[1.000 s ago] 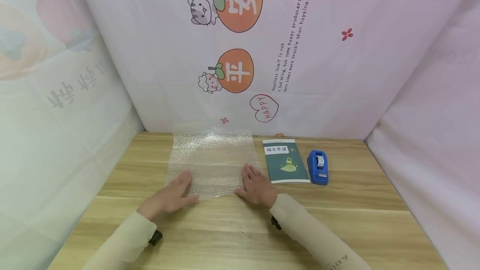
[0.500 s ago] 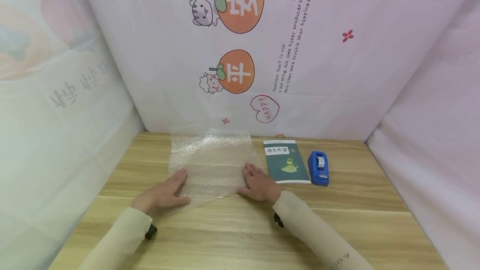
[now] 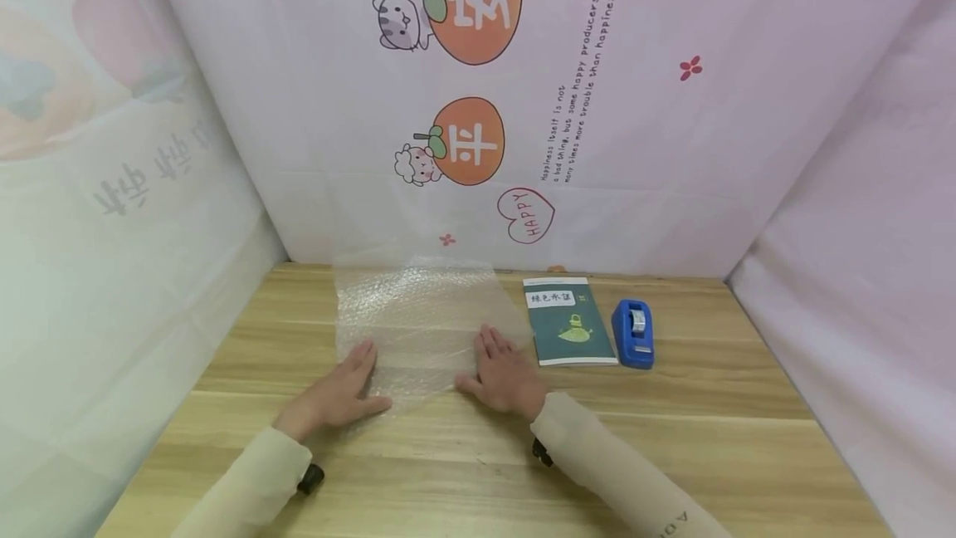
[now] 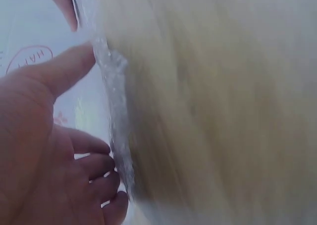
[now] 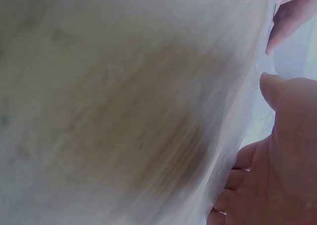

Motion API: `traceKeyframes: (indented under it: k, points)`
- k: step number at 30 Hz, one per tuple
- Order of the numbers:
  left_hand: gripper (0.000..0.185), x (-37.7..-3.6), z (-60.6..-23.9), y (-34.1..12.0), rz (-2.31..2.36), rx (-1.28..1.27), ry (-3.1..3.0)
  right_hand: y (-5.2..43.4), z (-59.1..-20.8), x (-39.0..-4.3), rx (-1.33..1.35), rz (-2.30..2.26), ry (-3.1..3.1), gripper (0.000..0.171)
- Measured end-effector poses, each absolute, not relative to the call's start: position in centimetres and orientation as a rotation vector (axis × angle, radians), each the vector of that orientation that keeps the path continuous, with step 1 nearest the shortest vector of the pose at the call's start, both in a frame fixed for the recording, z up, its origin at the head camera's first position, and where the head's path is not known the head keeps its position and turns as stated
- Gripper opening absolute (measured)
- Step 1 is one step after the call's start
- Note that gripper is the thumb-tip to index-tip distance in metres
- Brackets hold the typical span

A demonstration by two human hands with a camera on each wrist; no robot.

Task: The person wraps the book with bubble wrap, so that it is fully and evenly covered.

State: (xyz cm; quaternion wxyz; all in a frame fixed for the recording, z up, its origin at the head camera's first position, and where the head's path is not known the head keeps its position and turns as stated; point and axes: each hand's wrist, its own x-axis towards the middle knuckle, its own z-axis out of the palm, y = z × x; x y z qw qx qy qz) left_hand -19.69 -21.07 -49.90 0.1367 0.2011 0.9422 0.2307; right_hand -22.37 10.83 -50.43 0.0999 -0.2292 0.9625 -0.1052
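Note:
A clear sheet of bubble wrap (image 3: pixel 418 314) lies on the wooden table (image 3: pixel 672 438), near the back wall. My left hand (image 3: pixel 339 393) lies flat on its near left corner, fingers straight. My right hand (image 3: pixel 502 372) lies flat on its near right corner, fingers spread. In the left wrist view the left hand (image 4: pixel 54 150) sits beside the edge of the bubble wrap (image 4: pixel 115 111). In the right wrist view the right hand (image 5: pixel 277 160) is at the frame's right, over the blurred table (image 5: pixel 124 111).
A dark green booklet (image 3: pixel 569 322) lies right of the sheet, and a blue tape dispenser (image 3: pixel 633 334) stands right of the booklet. Printed cloth walls (image 3: pixel 478 106) close in the table at the back, left and right.
Both hands stayed on the sheet's near corners. The right hand slid slightly left and nearer, and the sheet's near edge now looks a bit rumpled between the hands.

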Motion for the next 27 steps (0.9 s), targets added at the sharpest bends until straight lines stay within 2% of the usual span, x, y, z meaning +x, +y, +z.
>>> traceKeyframes:
  k: [17, 27]
  points:
    - [0.098, -18.0, -50.1, -17.1, 0.546, 0.412, 2.861, 9.1, -50.0, -20.4, -0.701, -0.301, 2.842, 0.089]
    - [0.098, -18.0, -50.1, -14.9, 0.447, 0.310, 2.928, 8.7, -50.0, -20.1, -0.713, -0.323, 2.838, 0.087]
